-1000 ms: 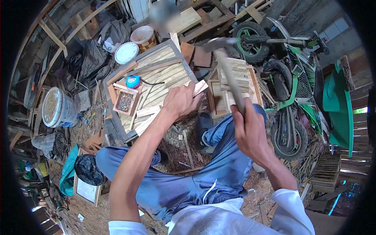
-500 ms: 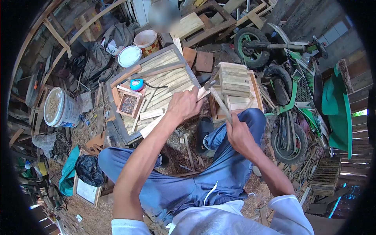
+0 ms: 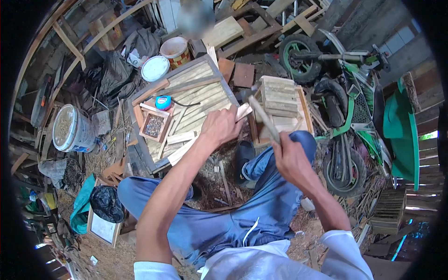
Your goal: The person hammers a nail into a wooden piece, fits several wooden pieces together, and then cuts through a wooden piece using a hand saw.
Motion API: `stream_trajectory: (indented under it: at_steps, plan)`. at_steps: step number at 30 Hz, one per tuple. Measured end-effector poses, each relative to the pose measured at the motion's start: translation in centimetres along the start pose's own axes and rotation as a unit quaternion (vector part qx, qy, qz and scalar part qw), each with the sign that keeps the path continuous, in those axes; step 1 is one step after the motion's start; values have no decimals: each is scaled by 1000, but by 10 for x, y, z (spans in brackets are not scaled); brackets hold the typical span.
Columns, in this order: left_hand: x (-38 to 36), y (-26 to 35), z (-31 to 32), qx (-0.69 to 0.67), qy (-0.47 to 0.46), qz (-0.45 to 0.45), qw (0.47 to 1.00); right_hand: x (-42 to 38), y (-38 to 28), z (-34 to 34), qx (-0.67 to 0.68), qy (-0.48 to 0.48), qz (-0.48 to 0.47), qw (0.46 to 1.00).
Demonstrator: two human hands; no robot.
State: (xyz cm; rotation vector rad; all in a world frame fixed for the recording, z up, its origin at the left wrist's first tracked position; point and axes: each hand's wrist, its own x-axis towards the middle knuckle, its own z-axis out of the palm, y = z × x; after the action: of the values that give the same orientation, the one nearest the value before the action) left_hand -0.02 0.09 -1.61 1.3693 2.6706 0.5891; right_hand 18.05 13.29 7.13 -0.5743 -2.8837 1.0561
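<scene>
My left hand (image 3: 220, 126) is closed around a short light wood strip (image 3: 244, 111) at the right corner of a slatted wooden panel (image 3: 200, 88). In my closed right hand (image 3: 291, 158) is a hammer (image 3: 265, 119) by its wooden handle; its blurred head is up, apart from the strip. On the panel lie a blue tape measure (image 3: 163, 102) and a small wooden box (image 3: 155, 126) of small, dark bits, perhaps nails. Loose light strips (image 3: 181, 137) lie between the box and my left hand. Right of the hammer, a stack of short boards (image 3: 280, 96) rests on a wooden crate (image 3: 305, 109).
White buckets (image 3: 155, 68) (image 3: 74, 128) stand beyond the panel and at left. A green motorbike (image 3: 350, 107) and a green plastic basin (image 3: 400, 135) are at right. Scrap wood and shavings cover the floor around my legs. A black bag (image 3: 106, 204) lies by my knee.
The hammer's head has moved up and away from the wood strip, and my right hand has shifted slightly right. My left hand stays nearly where it was on the strip.
</scene>
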Motion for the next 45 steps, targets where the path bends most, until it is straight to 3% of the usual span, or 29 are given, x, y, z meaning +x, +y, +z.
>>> stream_trajectory:
  at_steps: [4,5,8,12,16,17,20,23,27,31,35,39,43,45]
  plan:
    - [2,3,-4,-12,4,-1,1000,-12,-34,-13,76,98,-14,992]
    - [2,2,-2,-10,9,0,1000,-12,-22,-1,98,98,16,990]
    - [2,4,-7,3,6,3,1000,-2,37,30,-39,20,-21,999]
    - [3,1,-8,3,13,11,1000,-1,-5,-9,1,13,3,1000]
    - [2,-1,-1,-3,20,20,1000,-11,-21,-2,96,111,-11,989]
    - [2,0,-3,-7,19,18,1000,-7,-5,10,100,72,14,992]
    - [4,0,1,12,24,14,1000,-2,31,24,-63,35,-32,997]
    - [0,1,-1,-3,16,7,1000,-10,-8,-7,0,1,19,1000]
    - [1,2,-4,-2,19,7,1000,-22,-15,1,92,73,33,993]
    - [-1,5,-2,-5,16,1,1000,-14,18,16,-22,8,55,998]
    - [-1,2,-6,2,23,6,1000,-13,-8,-9,38,40,75,996]
    - [-13,7,-40,-99,-11,-19,995,-15,-12,-8,125,164,-17,978]
    - [-44,11,-79,-296,66,9,953,-22,-39,-18,150,162,-18,975]
    - [-61,7,-83,-334,77,18,939,-20,-36,-14,110,202,-103,968]
